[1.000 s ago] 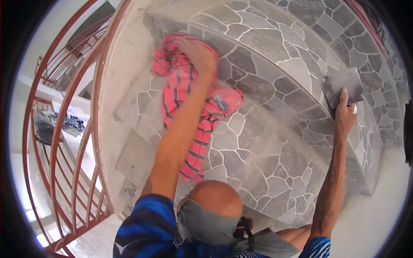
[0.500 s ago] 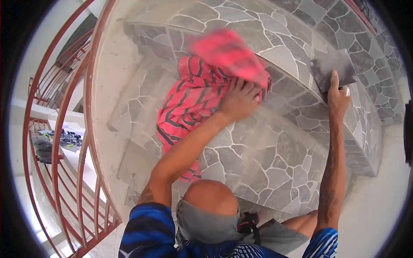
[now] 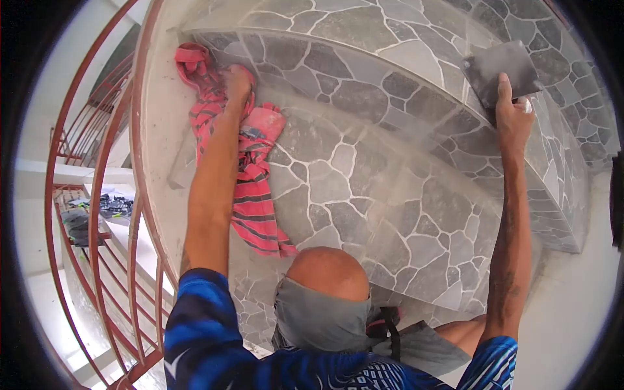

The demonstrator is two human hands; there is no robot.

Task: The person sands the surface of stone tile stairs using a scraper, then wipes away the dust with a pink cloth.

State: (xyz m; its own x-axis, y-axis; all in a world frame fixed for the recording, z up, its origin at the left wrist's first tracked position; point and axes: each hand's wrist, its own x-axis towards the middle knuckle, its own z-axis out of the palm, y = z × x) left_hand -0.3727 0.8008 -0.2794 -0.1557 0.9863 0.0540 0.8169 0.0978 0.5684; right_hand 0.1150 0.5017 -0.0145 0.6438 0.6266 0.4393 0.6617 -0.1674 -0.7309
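My left hand (image 3: 238, 86) is closed on a red cloth with dark stripes (image 3: 252, 198), at the left end of a stone-patterned step. The cloth is bunched around the fingers and trails down over the tread towards my knee. On the right, my right hand (image 3: 515, 116) grips a flat, dark grey square piece (image 3: 504, 68), its thumb on top and a ring on one finger. That piece is at the edge of the upper step, and its underside is hidden.
Stone-patterned steps (image 3: 364, 75) curve across the view, with pale joints between the stones. A reddish-brown metal railing (image 3: 97, 188) runs down the left side. My bare knee (image 3: 330, 273) is at the bottom centre. A pale wall (image 3: 572, 305) is at the lower right.
My left hand has moved left and up across the step, pulling the red cloth along and uncovering the riser and tread. My right hand and the square piece have hardly moved.
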